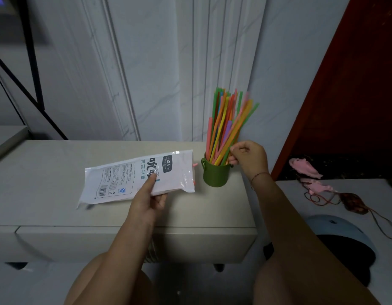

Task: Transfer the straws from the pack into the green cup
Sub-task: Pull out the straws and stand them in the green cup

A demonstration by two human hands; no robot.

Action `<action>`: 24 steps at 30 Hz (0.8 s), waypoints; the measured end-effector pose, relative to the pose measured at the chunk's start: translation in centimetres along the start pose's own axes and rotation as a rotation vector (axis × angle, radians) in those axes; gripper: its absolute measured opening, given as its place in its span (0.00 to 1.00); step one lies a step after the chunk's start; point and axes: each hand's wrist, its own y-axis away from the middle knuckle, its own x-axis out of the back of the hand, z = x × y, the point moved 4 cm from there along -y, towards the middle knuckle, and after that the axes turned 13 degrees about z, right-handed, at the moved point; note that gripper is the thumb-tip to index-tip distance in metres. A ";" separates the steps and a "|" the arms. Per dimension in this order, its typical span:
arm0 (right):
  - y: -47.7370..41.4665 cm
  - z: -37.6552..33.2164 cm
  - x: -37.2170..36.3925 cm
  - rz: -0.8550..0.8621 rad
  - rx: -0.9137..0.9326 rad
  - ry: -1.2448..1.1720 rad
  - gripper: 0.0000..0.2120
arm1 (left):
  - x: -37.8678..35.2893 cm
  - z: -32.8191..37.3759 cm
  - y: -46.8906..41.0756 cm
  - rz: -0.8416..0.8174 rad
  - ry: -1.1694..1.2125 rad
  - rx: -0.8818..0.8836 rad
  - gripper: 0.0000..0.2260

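A small green cup [215,175] stands on the pale table [58,164], right of centre. Many coloured straws [225,126] stand in it and fan out upward to the right. My right hand [249,157] is at the cup's right rim, its fingers pinched on the lower part of the straws. The white plastic straw pack [135,179] lies slanted on the table to the cup's left. Two pink straw ends [194,172] poke out of its open right end. My left hand [149,199] holds the pack's near edge, thumb on top.
The table's front edge [133,226] runs just beyond my knees, with a drawer front below. A marbled wall rises behind the cup. To the right stand a dark red panel [355,84], a lower surface with pink fish toys [305,167] and cords, and a blue round object [336,227].
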 end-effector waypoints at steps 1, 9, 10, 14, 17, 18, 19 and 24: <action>0.1 0.0 -0.2 0.000 0.002 0.022 0.04 | -0.1 -0.1 0.1 -0.003 -0.002 0.003 0.06; 2.8 1.4 -0.9 -0.050 -0.189 -0.023 0.09 | -0.2 0.5 0.2 -0.040 -0.058 -0.109 0.07; 3.7 1.8 -1.0 -0.054 -0.224 -0.073 0.10 | -0.2 0.5 0.4 -0.049 -0.092 -0.142 0.06; 6.8 3.2 -1.9 -0.031 -0.401 -0.269 0.09 | -0.9 0.7 1.6 -0.124 -0.168 -0.302 0.13; 8.7 3.7 -3.2 -0.092 -0.638 -0.502 0.07 | -1.4 0.8 3.0 -0.188 -0.231 -0.438 0.20; 9.2 3.7 -3.7 -0.139 -0.722 -0.598 0.10 | -1.6 0.9 3.4 -0.207 -0.261 -0.480 0.20; 9.7 3.5 -4.1 -0.184 -0.797 -0.682 0.13 | -1.8 0.9 3.8 -0.222 -0.291 -0.520 0.18; 10.8 3.2 -5.3 -0.287 -1.014 -0.806 0.12 | -2.5 0.8 4.7 -0.245 -0.407 -0.648 0.13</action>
